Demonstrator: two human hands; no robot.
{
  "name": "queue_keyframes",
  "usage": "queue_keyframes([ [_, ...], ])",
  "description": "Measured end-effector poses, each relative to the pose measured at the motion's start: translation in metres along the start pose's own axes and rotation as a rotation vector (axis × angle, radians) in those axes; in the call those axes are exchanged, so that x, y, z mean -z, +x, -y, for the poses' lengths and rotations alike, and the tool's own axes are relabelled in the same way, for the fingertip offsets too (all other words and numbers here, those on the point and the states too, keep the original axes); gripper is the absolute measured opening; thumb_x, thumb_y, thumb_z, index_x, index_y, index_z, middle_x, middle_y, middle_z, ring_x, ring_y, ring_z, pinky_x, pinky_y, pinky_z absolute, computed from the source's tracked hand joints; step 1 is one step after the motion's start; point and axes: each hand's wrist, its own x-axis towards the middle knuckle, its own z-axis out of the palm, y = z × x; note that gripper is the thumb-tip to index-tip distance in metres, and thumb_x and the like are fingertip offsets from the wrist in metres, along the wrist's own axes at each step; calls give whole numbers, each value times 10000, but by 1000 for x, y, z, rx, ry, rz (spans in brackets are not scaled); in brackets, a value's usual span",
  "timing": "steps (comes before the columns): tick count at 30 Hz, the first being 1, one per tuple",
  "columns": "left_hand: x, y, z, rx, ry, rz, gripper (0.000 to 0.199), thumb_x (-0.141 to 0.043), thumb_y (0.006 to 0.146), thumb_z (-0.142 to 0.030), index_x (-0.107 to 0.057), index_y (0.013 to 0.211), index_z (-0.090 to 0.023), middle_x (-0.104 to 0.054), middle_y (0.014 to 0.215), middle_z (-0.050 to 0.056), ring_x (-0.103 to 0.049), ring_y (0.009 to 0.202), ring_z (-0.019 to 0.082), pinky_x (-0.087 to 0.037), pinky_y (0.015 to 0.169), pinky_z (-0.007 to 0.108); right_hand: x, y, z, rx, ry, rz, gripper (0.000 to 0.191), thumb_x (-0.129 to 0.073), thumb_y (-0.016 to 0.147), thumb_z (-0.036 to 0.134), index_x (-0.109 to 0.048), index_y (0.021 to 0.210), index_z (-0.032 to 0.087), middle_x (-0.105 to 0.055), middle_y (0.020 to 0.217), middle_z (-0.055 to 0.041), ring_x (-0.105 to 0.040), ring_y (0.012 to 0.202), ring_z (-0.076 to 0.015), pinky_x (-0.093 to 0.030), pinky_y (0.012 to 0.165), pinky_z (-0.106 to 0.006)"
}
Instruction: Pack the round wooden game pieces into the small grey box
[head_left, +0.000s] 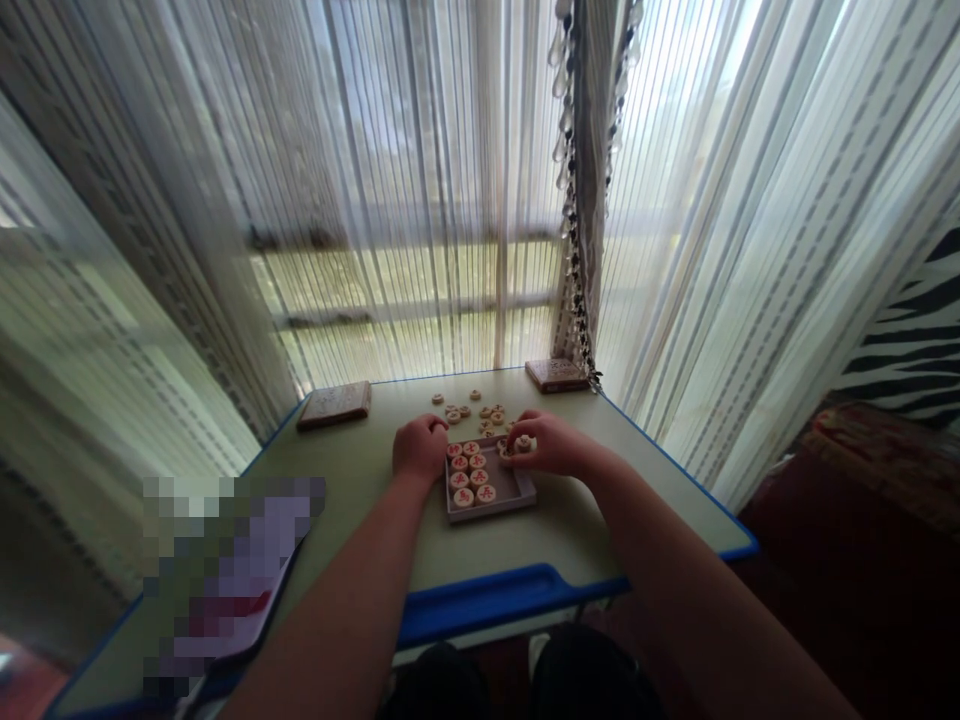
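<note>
The pale worktop (pixel 360 540) carries a shallow tray (pixel 504 487). From its centre, the right hand (pixel 545 442) arches in at two o'clock; the left hand (pixel 420 447) curls beside ten, its grip impossible to tell. Red-marked discs (pixel 478 478) line the nine o'clock side; right thumb and fingertips clamp one disc (pixel 506 452) toward one o'clock.

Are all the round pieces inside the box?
No, several loose pieces lie on the table beyond the far side of the open box.
</note>
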Motion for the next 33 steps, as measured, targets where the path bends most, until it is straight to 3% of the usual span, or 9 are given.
queue_keyframes([
  [13, -1, 0, 0, 6, -2, 3, 257, -406, 672, -223, -661, 705, -219, -670, 711, 27, -593, 709, 171, -410, 625, 250, 2, -1, 0, -32, -11, 4, 328, -655, 619, 412, -663, 887, 223, -563, 887, -40, -524, 743, -148, -402, 700, -252],
  [19, 3, -1, -2, 20, 0, 16, 255, -410, 682, -215, -664, 713, -216, -672, 730, 31, -598, 726, 173, -423, 655, 253, 2, -1, 2, -42, 19, 26, 274, -648, 627, 376, -666, 847, 214, -558, 893, -38, -524, 748, -147, -404, 712, -259],
  [27, 0, 0, -1, 36, 4, 14, 256, -413, 686, -215, -666, 722, -214, -673, 729, 29, -597, 731, 167, -420, 648, 244, -1, 5, -8, -176, -96, -165, 228, -530, 660, 171, -654, 849, 199, -551, 854, -41, -506, 775, -149, -388, 695, -245],
  [33, -1, 1, 2, 47, -10, 7, 258, -415, 682, -215, -669, 727, -209, -673, 730, 29, -596, 726, 165, -420, 646, 243, -7, 6, -20, -279, -187, -37, 195, -554, 679, 307, -661, 807, 206, -564, 846, -51, -520, 707, -150, -384, 636, -251],
])
